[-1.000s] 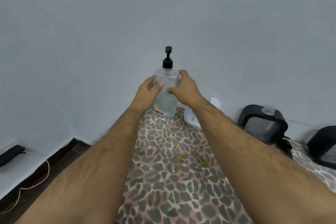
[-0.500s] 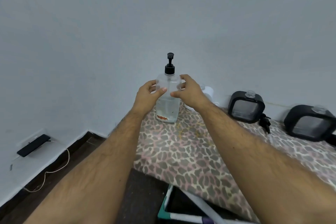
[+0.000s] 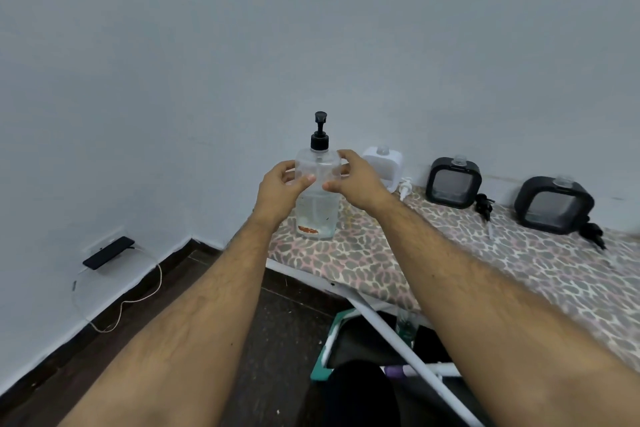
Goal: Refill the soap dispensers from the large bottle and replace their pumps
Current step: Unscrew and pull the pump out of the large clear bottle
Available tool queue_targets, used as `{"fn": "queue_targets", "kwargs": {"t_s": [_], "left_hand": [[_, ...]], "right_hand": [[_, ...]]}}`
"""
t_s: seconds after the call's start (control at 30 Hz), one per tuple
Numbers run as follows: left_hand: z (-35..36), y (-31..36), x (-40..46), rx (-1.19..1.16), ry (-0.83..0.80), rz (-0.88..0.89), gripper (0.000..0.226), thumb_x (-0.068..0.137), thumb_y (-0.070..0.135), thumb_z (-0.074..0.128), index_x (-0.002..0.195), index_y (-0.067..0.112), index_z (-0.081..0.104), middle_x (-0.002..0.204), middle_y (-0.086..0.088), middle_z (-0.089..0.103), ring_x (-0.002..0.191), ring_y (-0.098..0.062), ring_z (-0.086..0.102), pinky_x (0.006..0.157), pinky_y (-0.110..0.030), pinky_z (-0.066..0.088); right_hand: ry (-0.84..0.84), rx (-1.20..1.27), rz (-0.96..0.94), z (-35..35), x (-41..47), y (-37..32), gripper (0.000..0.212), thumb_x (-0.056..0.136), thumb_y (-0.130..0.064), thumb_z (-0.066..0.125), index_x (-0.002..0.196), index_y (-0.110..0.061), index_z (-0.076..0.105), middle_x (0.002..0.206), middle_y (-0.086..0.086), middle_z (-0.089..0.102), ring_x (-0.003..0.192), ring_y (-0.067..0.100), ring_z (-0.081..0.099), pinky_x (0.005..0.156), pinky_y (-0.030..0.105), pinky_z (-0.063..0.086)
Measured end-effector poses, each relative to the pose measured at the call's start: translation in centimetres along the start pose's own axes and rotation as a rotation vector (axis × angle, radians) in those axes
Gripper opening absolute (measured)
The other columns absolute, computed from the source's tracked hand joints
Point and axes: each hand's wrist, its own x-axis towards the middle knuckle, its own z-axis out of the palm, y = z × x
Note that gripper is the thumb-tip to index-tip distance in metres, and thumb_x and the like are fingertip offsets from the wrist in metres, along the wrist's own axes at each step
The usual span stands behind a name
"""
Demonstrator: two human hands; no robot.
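A large clear bottle (image 3: 317,198) with a black pump stands upright on the left end of the leopard-print table (image 3: 381,253), liquid low in it. My left hand (image 3: 280,191) curls round its left side, thumb on the front. My right hand (image 3: 362,182) holds its right shoulder. Against the wall stand a white dispenser (image 3: 382,163) and two black dispensers (image 3: 453,182) (image 3: 554,206), all with bare necks. A white pump (image 3: 405,185) and two black pumps (image 3: 485,206) (image 3: 594,232) lie beside them.
The wall rises right behind the table. A dark phone (image 3: 109,252) with a white cable lies on a low ledge at the left. Under the table sit a teal-rimmed bin (image 3: 330,343) and white table legs (image 3: 398,333). The floor is dark.
My view has drawn back and swung right, so all three dispensers and their pumps now show. Both hands stay on the bottle, which still stands in the same spot.
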Motion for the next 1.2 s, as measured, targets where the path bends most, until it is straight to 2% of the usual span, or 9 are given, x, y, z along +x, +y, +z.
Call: {"fn": "queue_targets", "kwargs": {"t_s": [0.13, 0.2, 0.5, 0.77, 0.9, 0.97, 1.07, 1.2], "left_hand": [[0.2, -0.2, -1.0, 0.020, 0.029, -0.010, 0.049, 0.085, 0.029, 0.076, 0.128, 0.017, 0.057, 0.121, -0.003, 0.067, 0.112, -0.019, 0.063, 0.094, -0.049, 0.054], [0.3, -0.2, -1.1, 0.027, 0.049, -0.008, 0.049, 0.085, 0.028, 0.076, 0.128, 0.017, 0.057, 0.121, -0.004, 0.066, 0.112, -0.018, 0.062, 0.094, -0.050, 0.054], [0.6, -0.8, -0.4, 0.035, 0.083, -0.023, 0.051, 0.084, 0.030, 0.077, 0.128, 0.015, 0.057, 0.119, -0.004, 0.067, 0.108, -0.019, 0.065, 0.092, -0.050, 0.055], [1.0, -1.4, -0.4, 0.100, 0.108, -0.017, 0.053, 0.083, 0.041, 0.075, 0.128, 0.021, 0.055, 0.119, -0.002, 0.066, 0.105, -0.019, 0.065, 0.090, -0.049, 0.055], [1.0, -1.2, -0.6, 0.105, 0.120, -0.019, 0.054, 0.083, 0.041, 0.075, 0.128, 0.022, 0.054, 0.120, -0.002, 0.066, 0.104, -0.018, 0.065, 0.090, -0.049, 0.055], [1.0, -1.0, -0.7, 0.119, 0.089, -0.015, 0.059, 0.083, 0.042, 0.075, 0.133, 0.022, 0.051, 0.125, -0.001, 0.064, 0.110, -0.017, 0.063, 0.094, -0.047, 0.054], [0.6, -0.1, -0.6, 0.104, 0.078, 0.039, 0.071, 0.084, 0.042, 0.074, 0.144, 0.021, 0.042, 0.140, 0.000, 0.053, 0.127, -0.016, 0.051, 0.106, -0.041, 0.045], [0.2, 2.5, 0.8, 0.049, 0.086, 0.140, 0.063, 0.089, 0.034, 0.071, 0.144, 0.016, 0.046, 0.142, 0.001, 0.055, 0.133, -0.011, 0.047, 0.110, -0.033, 0.039]], "right_hand": [[-0.006, -0.013, 0.003, 0.4, -0.6, 0.1, 0.069, 0.083, -0.009, 0.077, 0.142, -0.016, 0.041, 0.121, 0.008, 0.060, 0.109, 0.024, 0.062, 0.094, 0.042, 0.053], [-0.010, -0.021, 0.008, 0.5, -0.5, 0.2, 0.072, 0.084, -0.009, 0.076, 0.145, -0.016, 0.038, 0.126, 0.009, 0.059, 0.113, 0.025, 0.061, 0.097, 0.043, 0.052], [-0.070, -0.055, 0.035, 0.8, 0.8, 0.9, 0.084, 0.089, -0.014, 0.072, 0.156, -0.021, 0.021, 0.145, 0.011, 0.048, 0.124, 0.024, 0.054, 0.101, 0.044, 0.050], [-0.092, -0.100, 0.028, 0.9, 1.2, 1.5, 0.086, 0.093, -0.015, 0.067, 0.159, -0.024, 0.013, 0.150, 0.009, 0.045, 0.132, 0.023, 0.050, 0.104, 0.045, 0.047], [-0.138, -0.112, 0.020, 0.6, 1.2, 1.1, 0.086, 0.094, -0.014, 0.065, 0.159, -0.026, 0.010, 0.153, 0.007, 0.043, 0.133, 0.023, 0.049, 0.103, 0.041, 0.048], [-0.141, -0.121, 0.021, 0.5, 1.0, 1.1, 0.089, 0.093, -0.014, 0.066, 0.159, -0.023, 0.006, 0.153, 0.008, 0.041, 0.132, 0.023, 0.050, 0.103, 0.040, 0.048], [-0.142, -0.061, 0.026, 0.3, 0.9, 1.2, 0.099, 0.088, -0.015, 0.072, 0.159, -0.019, 0.003, 0.154, 0.009, 0.040, 0.132, 0.025, 0.050, 0.106, 0.044, 0.046], [-0.126, -0.001, 0.026, 0.1, 1.4, 0.8, 0.106, 0.082, -0.025, 0.080, 0.159, -0.021, 0.007, 0.156, 0.008, 0.036, 0.138, 0.024, 0.043, 0.110, 0.045, 0.042]]}}
